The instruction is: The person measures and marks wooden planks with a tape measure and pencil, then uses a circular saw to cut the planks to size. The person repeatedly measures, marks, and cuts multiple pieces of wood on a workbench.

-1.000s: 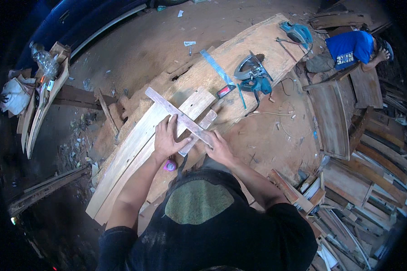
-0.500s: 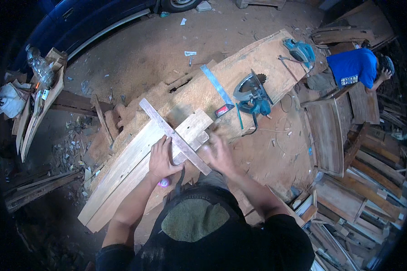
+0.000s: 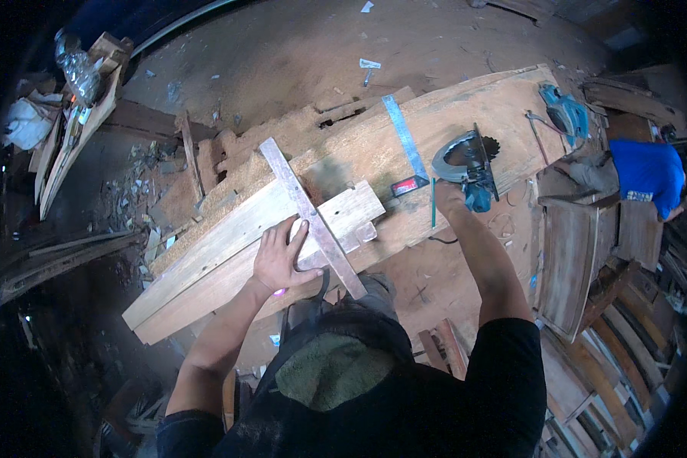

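My left hand [image 3: 280, 256] lies flat with fingers spread on two pale boards [image 3: 206, 267] set side by side. Its fingertips are beside a narrow wooden strip [image 3: 313, 217], which crosses the boards at an angle. My right arm is stretched out to a teal circular saw [image 3: 477, 197], with its toothed blade showing on the right. My right hand [image 3: 452, 198] is closed at the saw's handle, the fingers partly hidden. Left of the saw lie a metal try square [image 3: 404, 137] and a thin green pencil-like stick [image 3: 433, 204].
A sawdust-covered plank bench [image 3: 481, 99] runs to the far right, holding a teal power tool [image 3: 565, 114] and pincers [image 3: 542, 130]. A person in a blue shirt [image 3: 645, 172] crouches beyond it. Wooden panels [image 3: 569, 267] stand at right; scrap wood [image 3: 80, 145] at left.
My right hand has moved from beside the boards' end out to the circular saw, which has turned. My left hand stays on the boards with its fingers spread. The view has shifted.
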{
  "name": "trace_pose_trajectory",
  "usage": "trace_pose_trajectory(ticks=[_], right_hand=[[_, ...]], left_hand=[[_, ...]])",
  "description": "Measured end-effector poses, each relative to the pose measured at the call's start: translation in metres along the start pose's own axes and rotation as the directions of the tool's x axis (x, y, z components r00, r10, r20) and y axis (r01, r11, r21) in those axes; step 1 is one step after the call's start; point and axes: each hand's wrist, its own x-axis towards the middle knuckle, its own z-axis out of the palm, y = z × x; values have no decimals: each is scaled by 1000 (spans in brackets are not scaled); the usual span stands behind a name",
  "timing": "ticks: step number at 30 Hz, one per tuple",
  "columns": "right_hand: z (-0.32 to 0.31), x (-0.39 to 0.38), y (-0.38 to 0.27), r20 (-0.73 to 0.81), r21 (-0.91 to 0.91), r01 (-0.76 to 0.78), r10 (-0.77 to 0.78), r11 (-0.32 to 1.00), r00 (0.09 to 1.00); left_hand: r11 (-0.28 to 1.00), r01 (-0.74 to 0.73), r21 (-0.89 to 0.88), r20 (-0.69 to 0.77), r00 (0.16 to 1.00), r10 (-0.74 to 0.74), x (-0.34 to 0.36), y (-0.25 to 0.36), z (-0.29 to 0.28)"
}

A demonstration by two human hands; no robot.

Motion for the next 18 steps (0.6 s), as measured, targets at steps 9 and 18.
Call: trace_pose_trajectory(ticks=[9,18], right_hand=[[-122,-64,81,-38,457,-139,176,879,984],[-184,-234,97,165,863,53,380,-502,910]], left_hand=[[999,52,-3,19,998,-52,-5,3,-3],[996,44,-77,-44,998,-48,-11,2,-3]])
